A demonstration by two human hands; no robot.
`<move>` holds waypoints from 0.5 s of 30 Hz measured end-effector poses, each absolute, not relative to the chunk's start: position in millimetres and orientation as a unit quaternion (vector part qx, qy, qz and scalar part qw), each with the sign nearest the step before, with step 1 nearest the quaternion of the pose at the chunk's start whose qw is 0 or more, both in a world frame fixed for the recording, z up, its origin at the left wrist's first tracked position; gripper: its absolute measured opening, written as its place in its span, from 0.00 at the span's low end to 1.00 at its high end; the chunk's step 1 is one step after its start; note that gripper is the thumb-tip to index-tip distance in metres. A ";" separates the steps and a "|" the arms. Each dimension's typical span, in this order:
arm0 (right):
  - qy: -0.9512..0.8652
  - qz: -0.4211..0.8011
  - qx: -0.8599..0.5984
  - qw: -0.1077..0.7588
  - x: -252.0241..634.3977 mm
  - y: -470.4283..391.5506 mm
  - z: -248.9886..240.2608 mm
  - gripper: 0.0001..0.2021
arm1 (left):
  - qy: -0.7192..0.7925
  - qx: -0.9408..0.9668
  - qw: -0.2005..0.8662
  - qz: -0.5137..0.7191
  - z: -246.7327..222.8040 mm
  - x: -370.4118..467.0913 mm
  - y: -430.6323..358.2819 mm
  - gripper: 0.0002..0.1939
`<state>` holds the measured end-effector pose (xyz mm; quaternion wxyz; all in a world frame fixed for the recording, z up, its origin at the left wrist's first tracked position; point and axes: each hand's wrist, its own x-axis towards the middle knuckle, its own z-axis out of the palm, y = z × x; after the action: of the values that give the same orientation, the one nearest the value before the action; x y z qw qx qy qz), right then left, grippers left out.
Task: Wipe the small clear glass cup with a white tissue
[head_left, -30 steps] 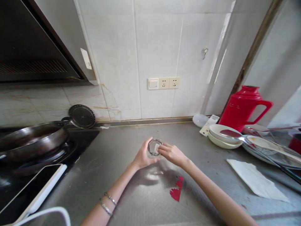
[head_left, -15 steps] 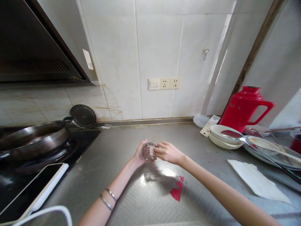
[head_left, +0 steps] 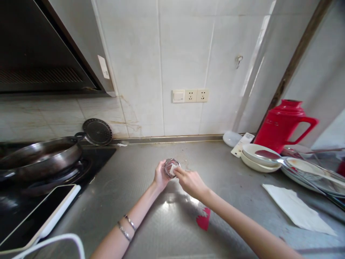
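Near the middle of the metal counter, my left hand (head_left: 161, 177) is wrapped round the left side of a small clear glass (head_left: 169, 164), its round mouth tilted toward the camera. My right hand (head_left: 190, 181) pinches a small white piece of tissue (head_left: 173, 169) at the right side of the glass mouth, with the fingertips at the rim. A torn red scrap (head_left: 203, 218) lies on the counter below my right hand.
Left, a pan (head_left: 43, 154) sits on the black stove (head_left: 99, 158), with a phone (head_left: 40, 216) in front. Right are stacked bowls (head_left: 257, 165), a red thermos (head_left: 280, 126), plates with utensils, and a white paper sheet (head_left: 296, 208).
My right hand has turned and moved lower, bringing the tissue against the glass mouth. The glass is tilted a little differently in my left hand. The camera view has shifted slightly.
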<state>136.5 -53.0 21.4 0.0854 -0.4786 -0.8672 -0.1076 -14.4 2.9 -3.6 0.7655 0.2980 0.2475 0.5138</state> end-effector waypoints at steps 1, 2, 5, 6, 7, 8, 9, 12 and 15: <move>-0.854 -0.102 -0.500 0.101 131.0 -55.6 15.6 0.14 | 0.252 0.292 0.764 0.517 -5.0 -13.7 2.3 0.19; -0.845 -0.096 -0.513 0.115 125.5 -57.9 9.8 0.15 | 0.257 0.287 0.763 0.520 -6.6 -13.1 2.0 0.19; -0.828 -0.076 -0.529 0.166 110.7 -62.1 -4.7 0.16 | 0.261 0.274 0.755 0.535 -12.4 -12.0 2.3 0.19; -0.824 -0.073 -0.532 0.180 106.9 -62.4 -8.1 0.16 | 0.257 0.271 0.754 0.541 -14.1 -11.9 2.6 0.19; -0.821 -0.071 -0.534 0.190 103.9 -62.0 -10.7 0.14 | 0.252 0.269 0.753 0.545 -15.3 -11.9 2.8 0.19; -0.819 -0.069 -0.535 0.197 101.9 -61.0 -12.5 0.13 | 0.245 0.267 0.755 0.547 -15.9 -11.9 2.9 0.19; -0.818 -0.067 -0.535 0.199 100.8 -59.2 -13.5 0.11 | 0.238 0.266 0.757 0.548 -15.9 -11.9 2.7 0.19; -0.832 -0.074 -0.516 0.188 103.7 -50.6 -13.1 0.09 | 0.228 0.261 0.758 0.553 -12.9 -12.0 1.6 0.20; -0.858 -0.105 -0.473 0.168 113.1 -39.5 -10.0 0.09 | 0.219 0.260 0.761 0.553 -10.3 -13.8 2.6 0.19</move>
<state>113.1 -39.5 -10.0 0.1683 -0.4730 -0.8584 -0.1051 -13.8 2.6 -10.3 0.7606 0.2602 0.2195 0.5528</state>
